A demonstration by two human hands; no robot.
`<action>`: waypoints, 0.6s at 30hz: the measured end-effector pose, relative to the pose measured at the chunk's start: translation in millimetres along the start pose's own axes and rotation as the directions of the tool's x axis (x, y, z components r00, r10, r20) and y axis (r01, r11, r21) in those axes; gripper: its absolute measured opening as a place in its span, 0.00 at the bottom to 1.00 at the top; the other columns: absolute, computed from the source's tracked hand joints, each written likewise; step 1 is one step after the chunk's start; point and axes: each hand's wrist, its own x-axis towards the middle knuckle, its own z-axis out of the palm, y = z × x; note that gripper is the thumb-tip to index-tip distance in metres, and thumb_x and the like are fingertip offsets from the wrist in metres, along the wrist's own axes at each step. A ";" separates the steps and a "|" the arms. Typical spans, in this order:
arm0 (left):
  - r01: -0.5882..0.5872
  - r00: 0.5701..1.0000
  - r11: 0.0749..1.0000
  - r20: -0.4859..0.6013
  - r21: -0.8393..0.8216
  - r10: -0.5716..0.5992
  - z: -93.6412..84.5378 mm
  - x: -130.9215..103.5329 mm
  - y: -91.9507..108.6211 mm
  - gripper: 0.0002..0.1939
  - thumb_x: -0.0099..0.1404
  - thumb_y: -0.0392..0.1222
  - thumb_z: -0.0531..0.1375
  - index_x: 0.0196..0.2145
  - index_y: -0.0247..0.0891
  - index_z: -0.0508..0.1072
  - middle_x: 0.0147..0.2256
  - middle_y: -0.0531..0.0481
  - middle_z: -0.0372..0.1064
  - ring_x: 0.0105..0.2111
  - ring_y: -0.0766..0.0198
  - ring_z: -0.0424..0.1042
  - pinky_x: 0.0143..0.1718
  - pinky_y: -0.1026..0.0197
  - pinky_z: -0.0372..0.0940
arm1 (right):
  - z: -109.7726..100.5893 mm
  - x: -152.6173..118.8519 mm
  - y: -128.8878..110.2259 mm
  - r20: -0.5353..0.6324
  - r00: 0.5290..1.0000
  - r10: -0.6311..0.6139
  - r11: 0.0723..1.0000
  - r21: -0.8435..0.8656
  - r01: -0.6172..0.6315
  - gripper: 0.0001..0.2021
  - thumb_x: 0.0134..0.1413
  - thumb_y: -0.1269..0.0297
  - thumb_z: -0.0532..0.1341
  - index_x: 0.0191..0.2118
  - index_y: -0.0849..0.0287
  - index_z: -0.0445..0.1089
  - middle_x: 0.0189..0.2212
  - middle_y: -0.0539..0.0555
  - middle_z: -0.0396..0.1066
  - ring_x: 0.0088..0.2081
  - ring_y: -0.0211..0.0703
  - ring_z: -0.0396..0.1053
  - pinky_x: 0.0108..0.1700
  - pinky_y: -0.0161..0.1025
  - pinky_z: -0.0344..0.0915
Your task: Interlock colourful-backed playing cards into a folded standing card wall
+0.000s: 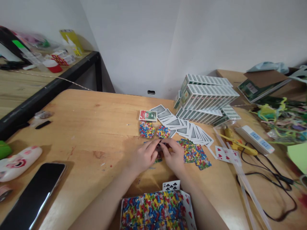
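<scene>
Over the middle of the table, my left hand and my right hand meet, fingertips pinched together around something small and partly dark that I cannot make out. A brightly patterned piece shows partly beneath them. Just beyond lie two multicoloured pieces, a left one and a right one. Overlapping patterned pieces are right of my right hand. Between my forearms is a panel covered in the same pattern, with a ten of clubs and a hearts card at its edges.
Playing cards fan out behind my hands, beside a card pack. Long cartons are stacked against the wall. On the right are a power strip, a yellow glue gun, cables and clear strips. A phone lies left.
</scene>
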 end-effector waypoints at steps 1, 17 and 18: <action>0.010 1.000 1.000 -0.009 -0.026 -0.010 -0.4 0.2 0.5 0.20 0.60 0.32 0.47 0.50 0.36 0.64 0.45 0.43 0.69 0.44 0.61 0.69 0.46 0.59 0.66 | 0.2 -0.3 0.6 -0.002 1.000 0.011 1.000 0.005 -0.011 0.03 0.51 0.68 0.57 0.31 0.57 0.69 0.28 0.51 0.71 0.30 0.40 0.68 0.35 0.37 0.64; 0.175 0.971 0.952 -0.114 -0.251 -0.209 -4.0 6.2 2.3 0.11 0.62 0.33 0.50 0.43 0.37 0.66 0.38 0.47 0.69 0.37 0.64 0.69 0.39 0.62 0.65 | 7.5 1.8 8.6 0.167 0.926 0.339 0.803 0.462 -0.377 0.12 0.45 0.60 0.63 0.33 0.56 0.60 0.19 0.42 0.59 0.16 0.33 0.60 0.19 0.32 0.60; 0.158 0.973 0.954 -0.122 -0.256 -0.194 -4.9 6.8 2.6 0.11 0.62 0.33 0.50 0.42 0.38 0.66 0.37 0.47 0.69 0.38 0.64 0.69 0.39 0.62 0.65 | 8.2 0.7 9.1 0.172 0.926 0.336 0.811 0.448 -0.377 0.11 0.47 0.59 0.62 0.34 0.56 0.60 0.18 0.43 0.59 0.16 0.33 0.61 0.19 0.32 0.60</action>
